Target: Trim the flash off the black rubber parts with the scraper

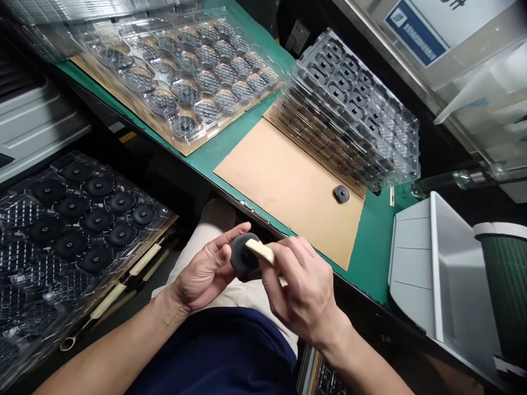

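Above my lap, my left hand holds a round black plastic disc by its edge, thumb in front and fingers behind. The disc is tilted, its face partly turned to my right hand. My right hand is closed round a flat cream-coloured block, whose far end lies against or just over the middle of the disc. I cannot tell what the block is made of. Beyond my hands, a small black part with rounded corners lies on a cardboard sheet on the green bench.
A stack of clear trays with black parts stands at the back right. A clear tray with a few dark discs lies at the back left. Another tray with black discs is at my left. A grey bin stands at the right.
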### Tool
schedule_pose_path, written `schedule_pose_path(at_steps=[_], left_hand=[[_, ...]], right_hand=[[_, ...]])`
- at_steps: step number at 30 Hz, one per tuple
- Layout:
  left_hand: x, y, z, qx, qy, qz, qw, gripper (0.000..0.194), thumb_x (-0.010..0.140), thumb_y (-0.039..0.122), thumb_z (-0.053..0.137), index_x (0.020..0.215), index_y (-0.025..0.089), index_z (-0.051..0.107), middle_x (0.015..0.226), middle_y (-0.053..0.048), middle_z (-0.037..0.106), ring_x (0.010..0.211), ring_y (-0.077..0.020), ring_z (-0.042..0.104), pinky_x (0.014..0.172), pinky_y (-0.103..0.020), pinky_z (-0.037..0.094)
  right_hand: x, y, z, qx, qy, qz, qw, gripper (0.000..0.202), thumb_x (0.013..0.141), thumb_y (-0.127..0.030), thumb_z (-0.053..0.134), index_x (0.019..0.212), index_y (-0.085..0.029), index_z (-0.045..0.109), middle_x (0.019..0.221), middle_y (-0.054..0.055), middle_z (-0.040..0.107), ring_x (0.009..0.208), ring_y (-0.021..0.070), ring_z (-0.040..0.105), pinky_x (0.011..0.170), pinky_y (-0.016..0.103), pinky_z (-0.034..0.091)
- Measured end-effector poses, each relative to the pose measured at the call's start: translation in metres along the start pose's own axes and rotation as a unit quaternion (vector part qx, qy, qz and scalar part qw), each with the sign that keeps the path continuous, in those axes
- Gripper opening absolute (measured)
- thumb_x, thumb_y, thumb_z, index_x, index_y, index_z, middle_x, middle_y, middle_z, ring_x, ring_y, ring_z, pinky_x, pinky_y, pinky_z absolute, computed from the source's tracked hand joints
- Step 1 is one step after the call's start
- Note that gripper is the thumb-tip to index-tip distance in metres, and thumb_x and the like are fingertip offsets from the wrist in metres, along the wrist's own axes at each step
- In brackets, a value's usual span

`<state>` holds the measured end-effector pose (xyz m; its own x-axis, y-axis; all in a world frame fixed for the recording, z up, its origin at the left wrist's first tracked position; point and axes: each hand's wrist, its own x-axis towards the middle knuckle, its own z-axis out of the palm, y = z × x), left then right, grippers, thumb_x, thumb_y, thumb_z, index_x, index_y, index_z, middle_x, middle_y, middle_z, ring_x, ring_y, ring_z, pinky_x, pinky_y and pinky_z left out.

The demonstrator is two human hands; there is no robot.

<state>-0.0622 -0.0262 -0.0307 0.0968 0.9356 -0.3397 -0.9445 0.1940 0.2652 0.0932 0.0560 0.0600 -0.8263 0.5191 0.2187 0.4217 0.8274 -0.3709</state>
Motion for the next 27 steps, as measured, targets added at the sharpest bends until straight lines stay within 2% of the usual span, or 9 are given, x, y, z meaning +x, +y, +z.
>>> schedule_pose_path(at_steps=[3, 6, 8, 10, 14, 17, 21, 25, 27], left_hand=[[-0.003, 0.007, 0.004, 0.044, -0.001, 0.071, 0.997, 0.057, 0.074, 0.021, 0.092, 0.127, 0.029, 0.074, 0.120, -0.004, 0.078, 0.112, -0.0171, 0.071, 0.098, -0.022, 0.053], [-0.007, 0.011, 0.006, 0.066, 0.003, 0.115, 0.991, 0.052, 0.076, 0.017, 0.089, 0.124, 0.031, 0.076, 0.124, -0.003, 0.077, 0.114, -0.0177, 0.070, 0.098, -0.022, 0.054], [-0.009, 0.012, 0.005, 0.079, 0.017, 0.128, 0.989, 0.049, 0.077, 0.018, 0.088, 0.122, 0.030, 0.077, 0.124, -0.003, 0.077, 0.117, -0.0196, 0.069, 0.102, -0.025, 0.053], [-0.011, 0.013, 0.003, 0.090, 0.036, 0.124, 0.988, 0.048, 0.077, 0.019, 0.088, 0.122, 0.029, 0.077, 0.124, -0.005, 0.077, 0.119, -0.0217, 0.069, 0.104, -0.027, 0.052], [-0.012, 0.015, -0.001, 0.091, 0.054, 0.101, 0.989, 0.049, 0.076, 0.025, 0.089, 0.123, 0.029, 0.077, 0.125, -0.006, 0.076, 0.118, -0.0237, 0.069, 0.103, -0.029, 0.053], [-0.014, 0.016, -0.003, 0.095, 0.053, 0.082, 0.991, 0.049, 0.077, 0.026, 0.089, 0.124, 0.027, 0.077, 0.120, -0.007, 0.078, 0.115, -0.0221, 0.070, 0.099, -0.026, 0.054], [-0.016, 0.016, -0.006, 0.089, 0.045, 0.059, 0.993, 0.048, 0.081, 0.031, 0.086, 0.128, 0.026, 0.075, 0.122, -0.009, 0.077, 0.113, -0.0233, 0.072, 0.099, -0.027, 0.056], [-0.017, 0.017, -0.007, 0.091, 0.036, 0.042, 0.994, 0.044, 0.083, 0.029, 0.084, 0.126, 0.025, 0.076, 0.123, -0.009, 0.077, 0.112, -0.0205, 0.072, 0.096, -0.022, 0.056], [-0.016, 0.017, -0.007, 0.091, 0.039, 0.038, 0.994, 0.044, 0.083, 0.030, 0.084, 0.126, 0.024, 0.076, 0.122, -0.009, 0.078, 0.111, -0.0200, 0.073, 0.095, -0.021, 0.056]], right_hand=[[-0.003, -0.010, 0.006, 0.064, 0.021, 0.042, 0.997, 0.009, 0.098, -0.013, 0.054, 0.103, -0.016, 0.061, 0.083, 0.005, 0.059, 0.072, 0.0159, 0.052, 0.064, 0.031, 0.041], [-0.005, -0.014, 0.010, 0.077, -0.006, 0.041, 0.996, 0.010, 0.098, -0.013, 0.051, 0.100, -0.016, 0.060, 0.078, 0.003, 0.055, 0.065, 0.0138, 0.047, 0.058, 0.028, 0.036], [-0.006, -0.014, 0.010, 0.056, -0.001, 0.063, 0.996, 0.010, 0.099, -0.014, 0.050, 0.098, -0.017, 0.059, 0.077, 0.002, 0.053, 0.062, 0.0126, 0.043, 0.056, 0.028, 0.033], [-0.006, -0.012, 0.010, 0.056, -0.007, 0.082, 0.995, 0.011, 0.100, -0.015, 0.048, 0.095, -0.018, 0.058, 0.077, 0.001, 0.052, 0.061, 0.0118, 0.042, 0.056, 0.028, 0.031], [-0.008, -0.009, 0.009, 0.101, -0.053, 0.062, 0.992, 0.011, 0.100, -0.017, 0.048, 0.091, -0.019, 0.054, 0.074, -0.001, 0.052, 0.058, 0.0102, 0.041, 0.056, 0.027, 0.031], [-0.008, -0.006, 0.007, 0.057, -0.024, 0.075, 0.995, 0.009, 0.100, -0.018, 0.049, 0.092, -0.019, 0.054, 0.073, -0.002, 0.053, 0.058, 0.0098, 0.042, 0.056, 0.027, 0.030], [-0.007, -0.004, 0.004, 0.088, -0.081, 0.044, 0.992, 0.012, 0.099, -0.020, 0.048, 0.089, -0.020, 0.053, 0.072, -0.002, 0.052, 0.057, 0.0102, 0.040, 0.056, 0.026, 0.031], [-0.008, -0.001, 0.002, 0.043, -0.065, 0.062, 0.995, 0.016, 0.101, -0.021, 0.047, 0.086, -0.020, 0.053, 0.073, -0.002, 0.052, 0.058, 0.0104, 0.041, 0.057, 0.026, 0.030], [-0.008, 0.000, 0.002, 0.053, -0.080, 0.053, 0.994, 0.015, 0.100, -0.021, 0.047, 0.086, -0.020, 0.053, 0.072, -0.002, 0.051, 0.058, 0.0104, 0.040, 0.057, 0.027, 0.029]])
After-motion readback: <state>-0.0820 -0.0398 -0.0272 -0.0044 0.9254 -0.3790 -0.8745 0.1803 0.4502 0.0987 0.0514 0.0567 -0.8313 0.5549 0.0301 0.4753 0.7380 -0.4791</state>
